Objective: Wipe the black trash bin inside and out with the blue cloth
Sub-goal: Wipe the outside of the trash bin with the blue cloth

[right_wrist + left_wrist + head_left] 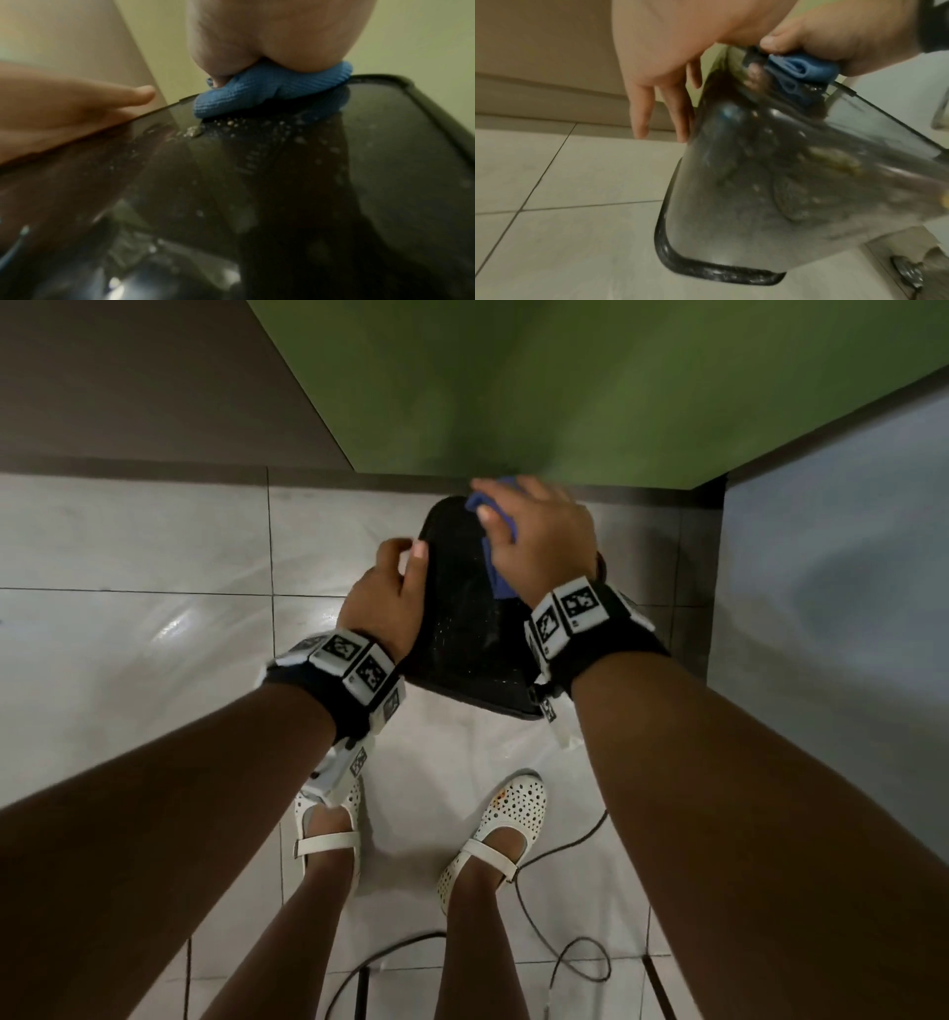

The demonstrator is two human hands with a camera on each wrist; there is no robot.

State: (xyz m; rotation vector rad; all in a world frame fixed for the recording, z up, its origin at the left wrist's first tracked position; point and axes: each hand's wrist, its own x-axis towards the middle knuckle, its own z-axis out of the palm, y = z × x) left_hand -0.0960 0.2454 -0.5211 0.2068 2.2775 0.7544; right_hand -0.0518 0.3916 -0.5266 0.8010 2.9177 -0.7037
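The black trash bin (462, 629) lies tipped, its rim toward my feet and its base toward the wall. My left hand (405, 554) steadies its left edge, thumb on the upper face. In the left wrist view its fingers (641, 105) lie straight along the side of the bin (757, 192). My right hand (518, 516) grips the bunched blue cloth (500, 580) and presses it on the upper face near the far end. The right wrist view shows the cloth (257, 95) squashed under that hand on the wet, speckled bin (282, 182). The bin's inside is hidden.
Pale floor tiles (128, 634) lie around the bin. A green wall panel (565, 387) stands just behind it and a grey wall (832, 557) closes the right. A black cable (539, 906) loops by my white shoes (493, 819). A floor drain (908, 272) sits near the rim.
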